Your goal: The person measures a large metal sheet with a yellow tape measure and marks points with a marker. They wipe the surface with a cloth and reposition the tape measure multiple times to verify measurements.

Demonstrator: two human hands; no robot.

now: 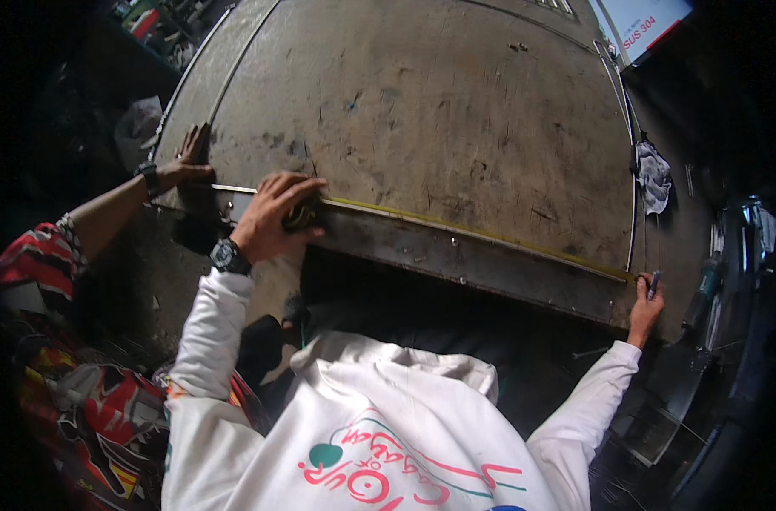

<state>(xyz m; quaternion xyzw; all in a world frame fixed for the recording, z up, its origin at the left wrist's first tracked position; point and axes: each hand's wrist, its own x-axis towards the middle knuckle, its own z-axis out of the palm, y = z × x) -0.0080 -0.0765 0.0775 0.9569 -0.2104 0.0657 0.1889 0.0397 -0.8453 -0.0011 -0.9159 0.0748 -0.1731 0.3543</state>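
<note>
My left hand (pixel 271 220) is wrapped round a tape measure (pixel 301 216) at the near edge of a large worn worktop (pixel 422 128). From it the yellow tape blade (pixel 481 235) runs out to the right along that edge. My right hand (pixel 646 313) is closed at the near right corner, by the blade's far end. A dark pen (pixel 653 285) sticks up from its fingers. Whether those fingers also pinch the blade is hard to make out. Below the tape, a dark metal strip (pixel 405 238) faces me along the edge.
Another person's hand (pixel 192 153) lies flat on the worktop's left side, beside thin metal rods (pixel 226 81). More rods (pixel 633 196) line the right side, with a crumpled cloth (pixel 653 177) on them. A white printed panel (pixel 639 25) stands at the far right.
</note>
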